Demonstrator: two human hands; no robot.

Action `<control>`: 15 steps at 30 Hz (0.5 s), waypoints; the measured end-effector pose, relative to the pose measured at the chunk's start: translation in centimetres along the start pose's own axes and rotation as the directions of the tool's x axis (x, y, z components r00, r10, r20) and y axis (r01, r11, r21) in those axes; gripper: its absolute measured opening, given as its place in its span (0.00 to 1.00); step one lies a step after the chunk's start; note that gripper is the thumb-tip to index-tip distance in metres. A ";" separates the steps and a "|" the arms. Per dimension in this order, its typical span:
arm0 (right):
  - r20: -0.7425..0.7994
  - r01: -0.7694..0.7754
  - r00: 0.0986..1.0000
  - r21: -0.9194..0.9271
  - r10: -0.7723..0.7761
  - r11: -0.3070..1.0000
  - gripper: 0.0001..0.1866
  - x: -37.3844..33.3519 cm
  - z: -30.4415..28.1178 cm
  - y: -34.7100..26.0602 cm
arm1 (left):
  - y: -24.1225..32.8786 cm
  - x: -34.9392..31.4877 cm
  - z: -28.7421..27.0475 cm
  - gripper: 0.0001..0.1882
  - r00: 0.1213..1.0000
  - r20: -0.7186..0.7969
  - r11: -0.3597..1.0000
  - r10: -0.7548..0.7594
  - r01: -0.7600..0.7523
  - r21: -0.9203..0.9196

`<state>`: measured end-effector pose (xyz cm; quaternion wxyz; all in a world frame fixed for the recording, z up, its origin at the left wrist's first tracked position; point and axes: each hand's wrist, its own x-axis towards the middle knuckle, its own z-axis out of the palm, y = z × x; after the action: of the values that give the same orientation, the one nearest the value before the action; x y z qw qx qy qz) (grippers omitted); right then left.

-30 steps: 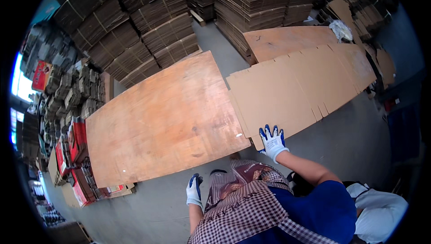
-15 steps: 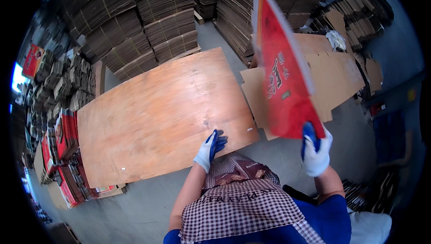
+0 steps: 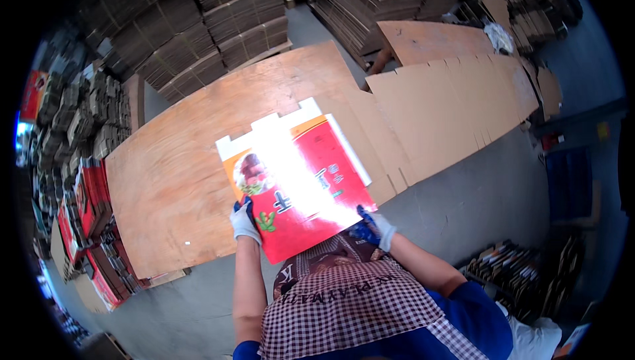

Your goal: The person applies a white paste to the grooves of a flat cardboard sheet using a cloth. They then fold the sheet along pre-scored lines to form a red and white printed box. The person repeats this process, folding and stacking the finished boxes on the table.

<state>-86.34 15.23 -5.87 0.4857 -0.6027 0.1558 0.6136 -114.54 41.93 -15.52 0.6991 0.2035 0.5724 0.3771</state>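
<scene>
gloved hands (image 3: 245, 225) hold red printed sheet (image 3: 301, 191) partly over wooden board (image 3: 175, 184)

Wooden table (image 3: 172, 181), brown top, edges bowed by the lens. Smooth grey floor (image 3: 211, 300) along the near edge. Beyond the far edge, tall stacks of flat brown cardboard (image 3: 245, 29). Past the far right corner, second wooden tabletop (image 3: 436, 41). Well off the left edge, bluish-white light (image 3: 20, 125). Far right, dim bluish wall (image 3: 592, 82).
</scene>
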 end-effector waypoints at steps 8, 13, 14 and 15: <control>-0.005 -0.192 0.981 0.058 0.192 0.980 0.30 3.3 0.9 5.3 | 2.8 -6.1 7.3 0.35 0.631 0.516 -0.343 0.579 -0.386 0.856; -0.157 -0.193 0.980 -0.581 0.124 0.791 0.32 4.4 -2.9 6.5 | -0.9 -6.0 17.2 0.41 0.632 0.756 -0.363 0.171 -0.673 0.645; -0.150 0.038 0.946 -0.828 -0.287 0.560 0.30 2.7 -3.4 5.7 | -1.8 -5.4 17.0 0.43 0.671 0.726 -0.413 0.149 -0.625 0.663; -0.241 -0.031 0.891 -0.878 -0.385 0.478 0.28 0.6 -3.0 3.0 | -2.1 -5.0 16.4 0.42 0.724 0.680 -0.434 0.117 -0.578 0.691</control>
<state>-86.74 11.71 -8.29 0.1367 -0.8897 -0.1397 0.4126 -98.54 39.18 -9.49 0.1563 0.8968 0.4115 -0.0437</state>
